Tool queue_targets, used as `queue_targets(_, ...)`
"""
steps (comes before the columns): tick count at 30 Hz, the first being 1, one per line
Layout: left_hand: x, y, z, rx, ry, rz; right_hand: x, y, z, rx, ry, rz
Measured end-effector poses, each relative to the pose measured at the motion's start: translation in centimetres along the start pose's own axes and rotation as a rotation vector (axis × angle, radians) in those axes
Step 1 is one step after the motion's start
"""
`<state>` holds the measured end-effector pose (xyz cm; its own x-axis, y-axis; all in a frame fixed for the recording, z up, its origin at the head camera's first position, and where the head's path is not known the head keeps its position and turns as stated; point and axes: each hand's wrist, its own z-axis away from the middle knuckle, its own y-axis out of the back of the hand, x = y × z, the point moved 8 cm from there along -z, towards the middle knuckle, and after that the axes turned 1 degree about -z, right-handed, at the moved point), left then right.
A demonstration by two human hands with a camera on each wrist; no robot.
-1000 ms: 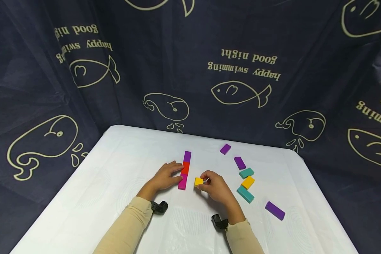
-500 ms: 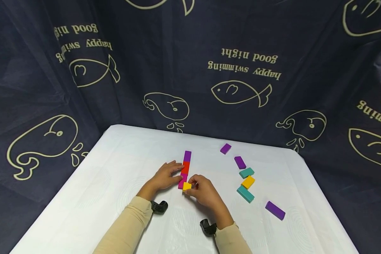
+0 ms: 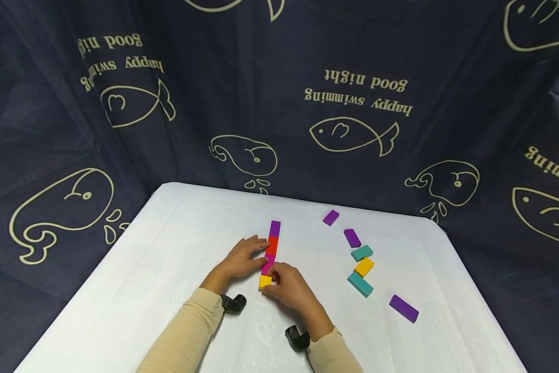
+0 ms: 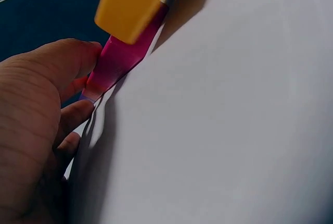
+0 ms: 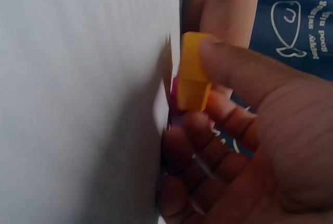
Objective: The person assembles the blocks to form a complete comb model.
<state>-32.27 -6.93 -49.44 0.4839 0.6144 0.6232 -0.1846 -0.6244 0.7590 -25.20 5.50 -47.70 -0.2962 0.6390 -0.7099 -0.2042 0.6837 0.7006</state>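
A straight row of blocks lies on the white table: a purple block [image 3: 275, 228] at the far end, then a red block [image 3: 272, 245] and a pink block [image 3: 268, 265]. My left hand [image 3: 243, 259] rests along the row's left side, thumb at the pink block and fingers by the red one. Between thumb and fingers, my right hand [image 3: 292, 287] pinches a yellow block [image 3: 264, 282] at the row's near end. That yellow block [image 4: 132, 5] stands slightly above the table in the left wrist view; whether it touches the pink one, I cannot tell.
To the right lie loose blocks: a far purple block [image 3: 331, 217], another purple block [image 3: 352, 238], a teal block [image 3: 361, 253], a yellow block [image 3: 364, 267], a second teal block [image 3: 360, 285] and a near purple block [image 3: 403, 309]. A dark printed cloth [image 3: 279, 93] hangs behind the table.
My right hand has carried the yellow block leftward and nearer, from right of the row to the pink block's near end. My left hand has stayed in place.
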Motion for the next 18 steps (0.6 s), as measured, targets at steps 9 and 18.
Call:
queue_targets(9,0.14,-0.03,-0.01,-0.001,-0.006,-0.008,-0.21,-0.42,0.12,0.032,0.001,0.077)
queue_targets(18,-0.09,-0.06,-0.04,0.005,0.008,-0.014,0.15,-0.37,-0.23,0.055,0.003,0.091)
